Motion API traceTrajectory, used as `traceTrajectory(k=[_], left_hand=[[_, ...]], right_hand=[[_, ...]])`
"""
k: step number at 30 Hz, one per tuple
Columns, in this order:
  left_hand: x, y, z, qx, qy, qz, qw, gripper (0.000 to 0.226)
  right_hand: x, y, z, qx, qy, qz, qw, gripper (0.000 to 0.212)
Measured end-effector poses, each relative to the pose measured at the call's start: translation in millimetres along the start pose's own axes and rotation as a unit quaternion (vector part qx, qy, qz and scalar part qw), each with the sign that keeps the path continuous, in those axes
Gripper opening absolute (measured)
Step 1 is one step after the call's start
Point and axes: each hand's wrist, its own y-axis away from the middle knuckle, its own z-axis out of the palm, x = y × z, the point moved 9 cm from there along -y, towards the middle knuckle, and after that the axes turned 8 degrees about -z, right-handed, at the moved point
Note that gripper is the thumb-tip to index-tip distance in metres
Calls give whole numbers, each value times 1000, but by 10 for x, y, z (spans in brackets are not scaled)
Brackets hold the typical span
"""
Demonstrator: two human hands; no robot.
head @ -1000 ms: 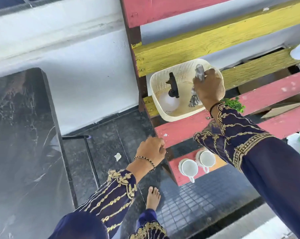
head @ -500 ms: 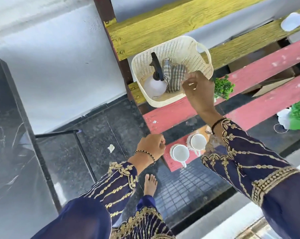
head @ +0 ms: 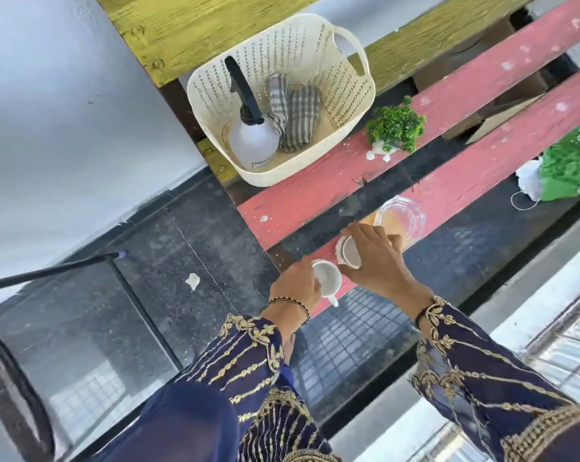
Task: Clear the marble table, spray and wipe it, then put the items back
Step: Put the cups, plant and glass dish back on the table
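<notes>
On the red bench slat, the left hand curls round a white cup, handle toward six o'clock, while the right hand cups its twin at one o'clock

Bright, even daylight fills the scene with only soft shadows, the dark glossy floor mirrors pale window glare near the bottom, straight planks bow from wide-angle distortion, and the lower-left edge and nearest sleeve are smeared with blur.
</notes>
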Motion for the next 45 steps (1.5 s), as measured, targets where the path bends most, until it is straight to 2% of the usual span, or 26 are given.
traceTrajectory(k=[8, 11, 18, 24, 28, 31, 36, 40, 45], left_hand=[[-150, 30, -93, 36, -22, 7, 999, 37], [-293, 115, -241, 53, 15, -3, 998, 37], [-931, 843, -1057, 128, 228, -17, 965, 39], [-1800, 1912, -1726, 212, 270, -17, 939, 32], [-2717, 2960, -2032, 268, 296, -23, 917, 26], [-3559, 3659, -2091, 300, 279, -59, 911, 16], [-5097, 4707, -1875, 317, 268, -146, 898, 17], [-6270, 5440, -1494, 311, 229, -226, 894, 14], [-7202, 5998, -1047, 297, 245, -301, 873, 16]], right_hand=[[-74, 33, -35, 2, -35, 8, 999, 70], [-207, 80, -173, 15, -47, 13, 999, 70], [-1428, 354, -707, 63, -49, -79, 994, 65], [-2821, 879, -1038, 116, -53, -138, 982, 64], [-3993, 1448, -1051, 129, -57, -184, 973, 67], [-4897, 1896, -896, 111, -53, -218, 968, 62], [-6305, 2482, -131, 33, -26, -284, 958, 58], [-7292, 2917, 711, -37, 30, -357, 933, 62], [-7946, 3225, 1399, -71, 114, -395, 909, 64]])
